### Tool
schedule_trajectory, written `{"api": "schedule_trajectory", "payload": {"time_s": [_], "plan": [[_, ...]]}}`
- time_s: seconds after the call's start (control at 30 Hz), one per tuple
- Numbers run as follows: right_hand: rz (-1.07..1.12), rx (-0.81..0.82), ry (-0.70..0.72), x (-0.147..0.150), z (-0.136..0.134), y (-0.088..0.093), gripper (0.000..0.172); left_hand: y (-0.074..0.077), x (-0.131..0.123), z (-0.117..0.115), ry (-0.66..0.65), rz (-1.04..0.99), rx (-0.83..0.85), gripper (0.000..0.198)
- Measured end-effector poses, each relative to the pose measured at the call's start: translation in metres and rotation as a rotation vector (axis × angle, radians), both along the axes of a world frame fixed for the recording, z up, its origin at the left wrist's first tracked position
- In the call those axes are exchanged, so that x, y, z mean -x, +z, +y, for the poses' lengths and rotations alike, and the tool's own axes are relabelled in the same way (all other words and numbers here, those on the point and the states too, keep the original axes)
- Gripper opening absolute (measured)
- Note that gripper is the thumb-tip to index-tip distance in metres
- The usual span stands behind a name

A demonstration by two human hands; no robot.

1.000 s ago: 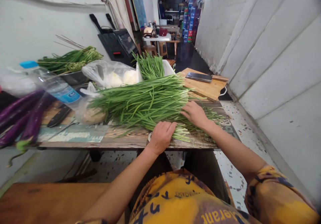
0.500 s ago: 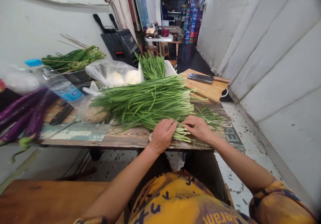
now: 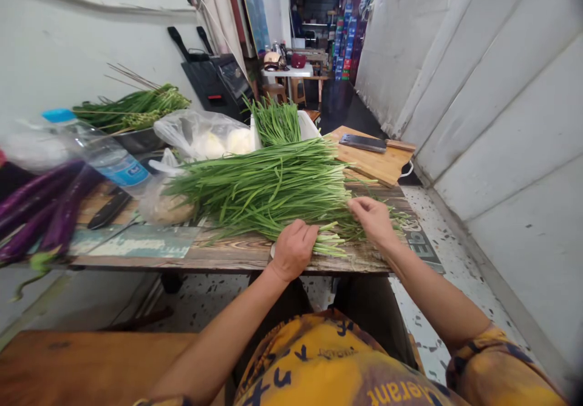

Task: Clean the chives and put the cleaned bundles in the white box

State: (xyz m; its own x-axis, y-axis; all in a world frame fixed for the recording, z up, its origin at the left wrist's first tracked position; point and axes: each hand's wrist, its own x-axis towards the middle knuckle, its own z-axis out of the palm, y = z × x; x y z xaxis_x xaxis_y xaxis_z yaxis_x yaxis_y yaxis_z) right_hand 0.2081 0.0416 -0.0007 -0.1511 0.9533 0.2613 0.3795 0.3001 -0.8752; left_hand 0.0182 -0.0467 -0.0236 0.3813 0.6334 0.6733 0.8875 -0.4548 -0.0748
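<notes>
Under the left fingers (image 3: 300,233), half-hidden chives (image 3: 331,247).

Chives (image 3: 273,178), one large pile on table (image 3: 237,249). Left hand (image 3: 295,248): closed on small bunch (image 3: 331,245), pale ends projecting right. Right hand (image 3: 374,221): fingers bent, tips beside the pile's pale ends, trimmings (image 3: 399,219) near. Behind: cleaver (image 3: 363,143) on board (image 3: 378,168); white tub (image 3: 310,125), greens (image 3: 276,121) inside. At left: bottle (image 3: 112,164), blue-capped; eggplants (image 3: 67,209), purple.
</notes>
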Motion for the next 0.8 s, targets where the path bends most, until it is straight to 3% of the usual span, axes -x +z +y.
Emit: {"api": "schedule_trajectory", "payload": {"time_s": [0.17,0.33,0.4,0.63,0.7,0.8], "plan": [[-0.589,-0.232,0.142,-0.029,0.006,0.026,0.04,0.002,-0.001,-0.001,-0.006,-0.026,0.004,0.021],[-0.452,-0.205,0.515,-0.006,-0.01,0.032,0.029,0.001,0.001,-0.003,-0.007,-0.027,-0.01,0.019],[-0.389,-0.17,0.576,0.004,-0.014,0.026,0.03,-0.001,0.002,-0.002,-0.011,-0.034,-0.013,0.021],[-0.348,-0.366,0.57,-0.003,-0.017,0.013,0.024,-0.001,0.002,0.0,-0.045,-0.06,0.011,0.019],[-0.46,-0.426,0.442,-0.008,-0.012,0.012,0.029,0.001,0.002,0.0,-0.065,-0.066,0.024,0.018],[-0.713,-0.441,0.143,-0.011,0.002,0.01,0.047,0.002,0.002,0.0,-0.059,-0.079,0.032,0.021]]}}
